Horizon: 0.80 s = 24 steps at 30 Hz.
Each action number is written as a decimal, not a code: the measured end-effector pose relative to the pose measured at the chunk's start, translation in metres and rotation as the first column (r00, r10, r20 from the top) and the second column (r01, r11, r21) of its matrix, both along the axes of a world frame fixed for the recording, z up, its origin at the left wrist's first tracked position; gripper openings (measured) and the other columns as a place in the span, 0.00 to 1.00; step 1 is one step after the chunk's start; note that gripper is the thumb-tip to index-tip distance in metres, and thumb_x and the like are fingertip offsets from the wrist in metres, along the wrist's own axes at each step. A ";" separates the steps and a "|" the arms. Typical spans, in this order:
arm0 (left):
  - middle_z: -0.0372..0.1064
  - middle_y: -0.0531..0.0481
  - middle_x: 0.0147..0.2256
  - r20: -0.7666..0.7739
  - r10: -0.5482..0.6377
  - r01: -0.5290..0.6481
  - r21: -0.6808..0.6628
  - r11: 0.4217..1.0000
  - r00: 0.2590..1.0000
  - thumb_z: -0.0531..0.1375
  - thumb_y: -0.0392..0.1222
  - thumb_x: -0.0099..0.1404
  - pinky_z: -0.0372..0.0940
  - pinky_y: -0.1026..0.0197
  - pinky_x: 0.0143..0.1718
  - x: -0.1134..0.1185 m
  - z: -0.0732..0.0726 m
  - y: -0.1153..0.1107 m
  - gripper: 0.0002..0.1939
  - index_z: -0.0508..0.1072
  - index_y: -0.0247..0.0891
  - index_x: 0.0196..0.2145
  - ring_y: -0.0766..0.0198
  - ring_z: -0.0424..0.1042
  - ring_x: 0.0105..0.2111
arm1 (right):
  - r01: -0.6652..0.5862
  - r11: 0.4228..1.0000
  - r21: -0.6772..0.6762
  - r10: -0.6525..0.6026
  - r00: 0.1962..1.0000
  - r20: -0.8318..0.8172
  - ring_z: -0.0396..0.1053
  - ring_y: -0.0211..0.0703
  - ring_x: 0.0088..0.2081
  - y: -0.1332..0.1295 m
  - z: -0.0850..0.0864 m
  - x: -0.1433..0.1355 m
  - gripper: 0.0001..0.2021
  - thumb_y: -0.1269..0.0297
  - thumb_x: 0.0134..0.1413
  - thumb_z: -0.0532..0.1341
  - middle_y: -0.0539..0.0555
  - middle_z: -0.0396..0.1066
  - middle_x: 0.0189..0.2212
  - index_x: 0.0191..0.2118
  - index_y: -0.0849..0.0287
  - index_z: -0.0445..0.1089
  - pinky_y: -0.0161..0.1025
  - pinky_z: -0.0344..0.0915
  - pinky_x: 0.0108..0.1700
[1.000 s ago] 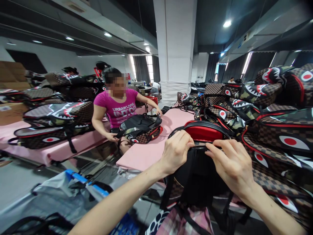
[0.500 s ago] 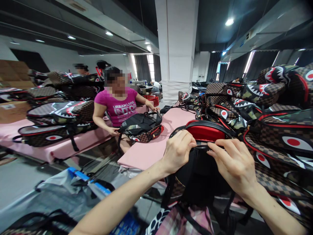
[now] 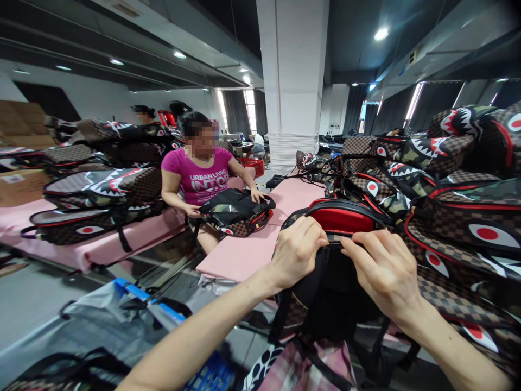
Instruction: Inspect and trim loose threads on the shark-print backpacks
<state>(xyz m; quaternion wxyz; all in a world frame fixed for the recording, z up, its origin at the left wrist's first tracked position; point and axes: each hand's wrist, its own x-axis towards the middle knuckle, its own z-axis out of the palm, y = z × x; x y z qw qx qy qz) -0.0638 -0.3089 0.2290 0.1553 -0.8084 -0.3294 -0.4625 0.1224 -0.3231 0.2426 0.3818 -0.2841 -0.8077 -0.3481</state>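
Observation:
An open black backpack (image 3: 331,293) stands before me, its red lining (image 3: 344,218) showing in the arched top. My left hand (image 3: 299,252) is closed, thumb and fingers pinching the dark edge strip of the backpack's near side. Close by on the right, my right hand (image 3: 382,266) pinches the same strip. A short stretch of the strip shows between the two sets of fingertips. The fingers hide the exact grip, and the inside of the bag is dark.
Checkered backpacks with shark-mouth prints (image 3: 484,239) are piled at my right. Across the pink table (image 3: 240,255) a co-worker (image 3: 205,174) handles another backpack (image 3: 236,209). More backpacks (image 3: 101,190) lie on the left table. A blue-framed cart (image 3: 134,290) stands at lower left.
My right hand has shifted slightly left along the strip, nearer my left hand. My left hand stays about where it was. The co-worker's hand has moved down onto the other backpack.

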 end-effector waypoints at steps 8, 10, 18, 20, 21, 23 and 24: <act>0.63 0.49 0.27 0.046 0.001 -0.001 -0.015 1.000 0.999 0.49 0.34 0.66 0.58 0.62 0.30 0.000 0.002 0.000 0.11 0.63 0.37 0.26 0.65 0.62 0.28 | -0.035 0.999 -0.014 0.034 0.997 -0.067 0.65 0.42 0.34 -0.001 -0.005 0.008 0.09 0.71 0.53 0.60 0.54 0.72 0.33 0.41 0.57 0.72 0.39 0.59 0.37; 0.63 0.49 0.27 0.047 -0.009 0.009 -0.012 1.000 0.999 0.49 0.35 0.66 0.58 0.62 0.30 0.000 0.002 0.000 0.11 0.62 0.37 0.26 0.65 0.62 0.28 | -0.029 0.999 -0.016 0.028 0.998 -0.065 0.65 0.42 0.34 -0.002 -0.005 0.008 0.09 0.71 0.53 0.60 0.54 0.72 0.33 0.41 0.57 0.71 0.40 0.59 0.37; 0.62 0.49 0.27 0.036 -0.043 0.043 -0.008 0.999 0.998 0.49 0.34 0.66 0.59 0.61 0.30 -0.001 0.000 0.002 0.10 0.62 0.36 0.26 0.65 0.62 0.29 | -0.039 0.998 0.042 0.039 0.999 0.005 0.65 0.43 0.35 0.002 -0.004 0.005 0.09 0.72 0.53 0.60 0.55 0.73 0.34 0.41 0.59 0.70 0.40 0.59 0.37; 0.63 0.49 0.27 0.035 -0.053 0.054 -0.011 0.998 0.998 0.49 0.34 0.66 0.59 0.61 0.30 0.000 -0.001 0.003 0.10 0.62 0.36 0.26 0.64 0.62 0.29 | -0.034 0.998 0.055 0.032 0.999 0.027 0.64 0.43 0.36 0.003 -0.004 0.005 0.09 0.73 0.54 0.59 0.55 0.73 0.35 0.42 0.59 0.70 0.40 0.58 0.37; 0.63 0.48 0.27 0.040 -0.059 0.060 -0.017 0.998 0.997 0.49 0.35 0.66 0.58 0.61 0.30 0.000 -0.001 0.003 0.10 0.62 0.36 0.26 0.64 0.62 0.29 | -0.030 0.998 0.052 0.029 0.999 0.027 0.64 0.43 0.36 0.004 -0.004 0.005 0.09 0.73 0.54 0.59 0.55 0.73 0.34 0.41 0.59 0.70 0.40 0.58 0.37; 0.63 0.48 0.26 0.082 -0.087 0.091 -0.048 0.995 0.993 0.48 0.35 0.66 0.59 0.61 0.30 -0.002 0.001 -0.001 0.11 0.62 0.36 0.26 0.64 0.62 0.29 | -0.029 0.999 0.021 0.029 1.000 0.008 0.64 0.42 0.34 0.005 -0.004 0.005 0.08 0.73 0.54 0.59 0.54 0.72 0.33 0.40 0.60 0.71 0.39 0.58 0.36; 0.64 0.48 0.26 0.097 -0.124 0.132 -0.082 0.988 0.988 0.48 0.36 0.66 0.59 0.60 0.31 -0.004 0.003 -0.004 0.12 0.63 0.36 0.25 0.64 0.62 0.29 | -0.028 1.000 0.000 0.028 1.000 -0.009 0.63 0.42 0.33 0.007 -0.004 0.006 0.07 0.72 0.54 0.60 0.54 0.72 0.32 0.39 0.60 0.71 0.39 0.58 0.36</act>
